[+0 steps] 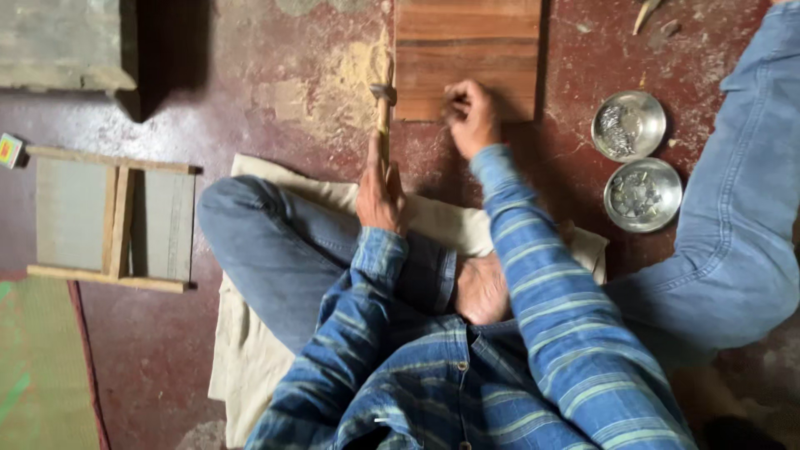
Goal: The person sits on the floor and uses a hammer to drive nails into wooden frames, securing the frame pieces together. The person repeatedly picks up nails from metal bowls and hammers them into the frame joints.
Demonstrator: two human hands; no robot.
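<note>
Matt striped-grain wooden board (467, 50), wooden-handled hammer (383, 117), shiny metal bowls (629, 125).

From my feed I pick out one small package (9, 151), a little box at the far left edge, just beside the end of the wooden frame (112, 218) on the floor. Its face is yellow with a red patch, edged pale blue-green. I see no signs or screens.

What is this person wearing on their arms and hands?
Both arms are covered to the wrist by long sleeves of a blue shirt with lighter blue-green stripes, buttoned down the front. The left hand and right hand are bare: no gloves, rings or watch are visible.
</note>
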